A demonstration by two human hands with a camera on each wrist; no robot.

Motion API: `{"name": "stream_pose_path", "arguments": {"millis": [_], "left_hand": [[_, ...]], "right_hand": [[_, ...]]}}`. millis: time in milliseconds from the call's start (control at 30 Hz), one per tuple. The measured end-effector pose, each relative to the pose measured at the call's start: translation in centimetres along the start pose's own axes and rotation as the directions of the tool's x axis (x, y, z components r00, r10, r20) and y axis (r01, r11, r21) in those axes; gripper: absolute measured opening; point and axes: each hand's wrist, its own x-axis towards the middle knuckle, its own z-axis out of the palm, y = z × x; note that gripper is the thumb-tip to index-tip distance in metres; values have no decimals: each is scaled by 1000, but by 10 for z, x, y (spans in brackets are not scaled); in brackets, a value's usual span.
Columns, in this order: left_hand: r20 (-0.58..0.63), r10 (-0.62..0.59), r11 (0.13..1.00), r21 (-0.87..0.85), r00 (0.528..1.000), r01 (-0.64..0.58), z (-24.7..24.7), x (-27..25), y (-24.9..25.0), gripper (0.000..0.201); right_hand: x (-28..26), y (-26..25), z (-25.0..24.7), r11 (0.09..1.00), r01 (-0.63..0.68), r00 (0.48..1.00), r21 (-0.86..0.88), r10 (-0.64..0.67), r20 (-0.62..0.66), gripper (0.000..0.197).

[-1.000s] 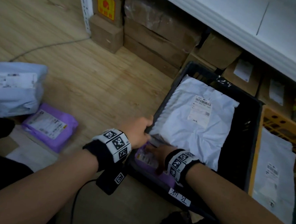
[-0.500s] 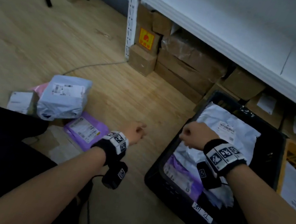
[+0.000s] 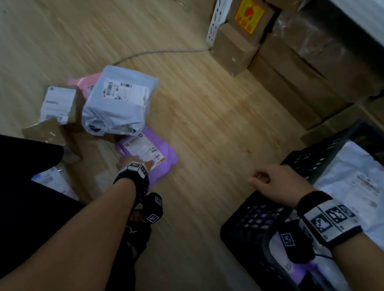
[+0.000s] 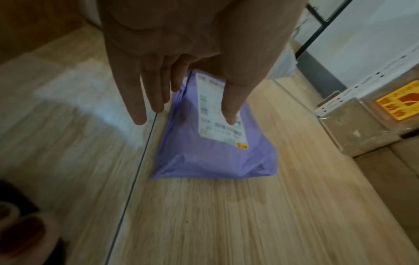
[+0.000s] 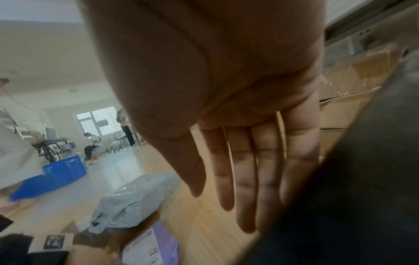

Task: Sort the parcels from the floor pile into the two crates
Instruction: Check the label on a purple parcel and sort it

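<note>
The floor pile is at the left of the head view. It holds a grey-blue parcel (image 3: 118, 104) (image 5: 136, 199), a pink parcel (image 3: 86, 84), a small labelled box (image 3: 58, 103) and a purple parcel (image 3: 166, 164) (image 4: 215, 157) (image 5: 163, 240). My left hand (image 3: 135, 161) (image 4: 186, 111) reaches over the purple parcel with straight fingers, its thumb above the label. I cannot tell whether it touches. My right hand (image 3: 272, 180) (image 5: 224, 206) hovers empty by the left rim of the black crate (image 3: 257, 217). The crate holds a white parcel (image 3: 357, 177) and a purple one (image 3: 301, 272).
Cardboard boxes (image 3: 294, 68) are stacked under a white shelf at the back right, beside a perforated post (image 3: 219, 9). A grey cable (image 3: 161, 52) runs across the wooden floor. A blue crate (image 5: 59, 172) and people are far off across the room.
Both hands came out of the black crate. The left hand swung left and down to the purple parcel on the floor. The right hand moved to the crate's left rim. The head turned left.
</note>
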Motion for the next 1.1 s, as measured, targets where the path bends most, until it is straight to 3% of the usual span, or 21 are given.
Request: {"name": "stream_pose_path", "arguments": {"millis": [67, 100, 167, 267, 467, 567, 633, 733, 867, 933, 967, 1033, 1100], "left_hand": [[4, -68, 996, -53, 998, 68, 12, 10, 4, 83], [-18, -196, 970, -150, 980, 191, 12, 12, 6, 89], [17, -388, 833, -421, 922, 358, 17, 22, 7, 100], [66, -383, 696, -635, 922, 334, 21, 33, 5, 71], [182, -186, 609, -750, 965, 259, 16, 12, 32, 56], [115, -65, 576, -807, 991, 131, 5, -13, 59, 50], [53, 50, 525, -851, 997, 18, -9, -36, 86, 47], [-3, 283, 372, -921, 959, -112, -37, -76, 130, 46], [-131, 545, 272, -907, 828, -323, -72, -140, 176, 46], [-183, 628, 248, -874, 756, -417, -80, -171, 190, 47], [-194, 668, 248, -852, 718, -461, -82, -185, 196, 47], [-187, 741, 247, -818, 645, -519, -82, -211, 205, 47], [-144, 799, 240, -814, 584, -529, -79, -232, 212, 45]], "right_hand": [[-1, 9, 6, 999, -27, 999, -23, 28, 35, 27], [-3, 13, 9, 997, -41, 998, -60, 43, 44, 28], [-5, 18, 15, 985, -52, 998, -167, 58, 33, 29], [-4, 18, 23, 962, -40, 999, -271, 42, 4, 30], [-1, 14, 32, 929, -36, 999, -369, 45, 16, 33], [-3, 11, 27, 947, -42, 999, -319, 47, 9, 33], [-11, 9, 17, 987, -20, 1000, -158, 18, -15, 29], [-35, 11, -10, 991, 83, 980, 105, -62, -190, 24], [-84, 25, -44, 943, 170, 881, 286, -15, -473, 12], [-107, 34, -50, 817, 270, 851, 509, 45, -524, 14], [-118, 37, -51, 679, 332, 855, 655, 77, -513, 10], [-136, 45, -47, 393, 360, 891, 846, 125, -437, 31], [-147, 55, -38, 219, 329, 917, 919, 158, -366, 53]]}}
